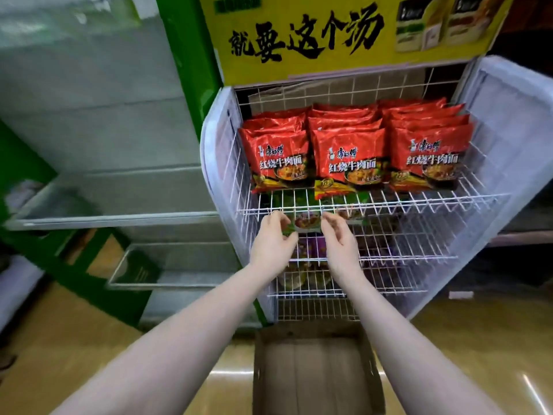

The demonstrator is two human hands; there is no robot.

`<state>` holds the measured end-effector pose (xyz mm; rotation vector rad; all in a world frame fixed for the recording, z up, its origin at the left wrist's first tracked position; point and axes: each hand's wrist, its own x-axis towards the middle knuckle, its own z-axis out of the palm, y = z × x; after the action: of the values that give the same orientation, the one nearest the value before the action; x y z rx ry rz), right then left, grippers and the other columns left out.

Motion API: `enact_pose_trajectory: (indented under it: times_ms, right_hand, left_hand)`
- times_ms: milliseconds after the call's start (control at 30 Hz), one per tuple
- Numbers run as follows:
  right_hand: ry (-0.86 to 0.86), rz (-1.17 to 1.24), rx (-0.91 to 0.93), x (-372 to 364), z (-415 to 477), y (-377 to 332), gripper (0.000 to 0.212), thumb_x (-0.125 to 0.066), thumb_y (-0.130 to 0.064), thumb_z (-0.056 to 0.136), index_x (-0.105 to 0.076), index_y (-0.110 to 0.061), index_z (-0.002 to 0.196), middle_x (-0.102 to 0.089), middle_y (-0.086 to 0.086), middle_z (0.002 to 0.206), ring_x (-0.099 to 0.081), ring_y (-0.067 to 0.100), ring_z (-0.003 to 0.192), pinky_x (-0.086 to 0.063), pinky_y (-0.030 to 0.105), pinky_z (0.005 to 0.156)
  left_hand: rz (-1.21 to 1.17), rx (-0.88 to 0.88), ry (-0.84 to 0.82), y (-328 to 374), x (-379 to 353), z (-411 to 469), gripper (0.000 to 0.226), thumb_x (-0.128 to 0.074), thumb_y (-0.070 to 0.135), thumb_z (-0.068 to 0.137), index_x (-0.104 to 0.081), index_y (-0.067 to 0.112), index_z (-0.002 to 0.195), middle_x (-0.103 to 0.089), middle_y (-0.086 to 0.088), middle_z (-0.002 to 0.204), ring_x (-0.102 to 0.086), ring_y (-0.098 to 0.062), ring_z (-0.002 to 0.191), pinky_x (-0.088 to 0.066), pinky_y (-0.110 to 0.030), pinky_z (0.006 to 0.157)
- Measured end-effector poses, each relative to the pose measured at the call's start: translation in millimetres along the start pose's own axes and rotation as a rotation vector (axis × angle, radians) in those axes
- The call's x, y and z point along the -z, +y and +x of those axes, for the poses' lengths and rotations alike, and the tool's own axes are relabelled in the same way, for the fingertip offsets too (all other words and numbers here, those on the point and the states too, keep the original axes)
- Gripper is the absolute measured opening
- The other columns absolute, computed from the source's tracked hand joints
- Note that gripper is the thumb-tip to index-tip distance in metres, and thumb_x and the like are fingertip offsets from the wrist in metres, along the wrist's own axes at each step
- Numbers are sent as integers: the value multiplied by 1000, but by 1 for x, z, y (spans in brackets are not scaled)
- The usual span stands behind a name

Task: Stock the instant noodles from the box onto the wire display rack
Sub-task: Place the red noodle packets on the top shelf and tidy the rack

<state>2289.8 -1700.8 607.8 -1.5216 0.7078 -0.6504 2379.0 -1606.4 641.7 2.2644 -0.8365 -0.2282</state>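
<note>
Box (314, 375) at six o'clock looks empty, while our left hand (273, 239) and right hand (339, 239), equally near, pinch the packet's (305, 223) nine and three o'clock edges, its length crosswise, the rack (419, 256) shelf toward twelve.

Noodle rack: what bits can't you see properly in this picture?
All in the head view:
1. The green packet: print hidden by the left hand, the right hand and the rack wires.
2. The lower-shelf packets: blurred, behind wires.
3. The box: near end cut off by the bottom edge.
4. The yellow sign: top cut off by the top edge.
</note>
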Motion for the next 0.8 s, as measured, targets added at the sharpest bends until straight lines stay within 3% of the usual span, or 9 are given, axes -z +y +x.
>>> enact_pose_trajectory:
  times_ms: [233,367,533,667,800]
  right_hand:
    - [-11,-85,-16,-22,-1,7,27,-43,-28,99,-54,-19,122,-55,-14,107,-50,2,100,-36,16,82]
    - [22,-166,-65,-43,-3,28,28,-43,-29,99,-53,-19,122,-55,-10,109,-50,6,103,-35,20,84]
    - [104,-260,-115,-66,14,63,30,-42,-26,99,-52,-14,125,-53,-8,107,-49,7,99,-36,19,82]
    - [173,-319,-94,-80,57,97,29,-42,-27,99,-52,-14,123,-54,-6,103,-49,10,93,-34,22,75]
    - [246,-265,-21,-87,107,144,28,-47,-23,97,-54,-10,121,-59,3,113,-53,17,105,-34,20,85]
  left_hand:
    - [38,-44,-106,-19,6,5,20,-57,22,89,-50,15,106,-50,-2,111,-54,-16,86,-51,-35,81]
    - [51,-46,-159,-51,-3,16,28,-58,22,89,-51,12,113,-51,-5,113,-51,-18,96,-42,-27,82]
    - [52,-61,-252,-99,-30,39,39,-58,23,89,-46,11,124,-50,-8,123,-51,-23,112,-43,-32,93]
    - [68,-69,-245,-135,-64,77,56,-58,26,88,-35,11,136,-41,-14,136,-46,-28,122,-41,-39,103]
    - [64,-8,-133,-158,-101,123,67,-59,26,88,-23,13,143,-28,-13,145,-33,-28,133,-32,-37,110]
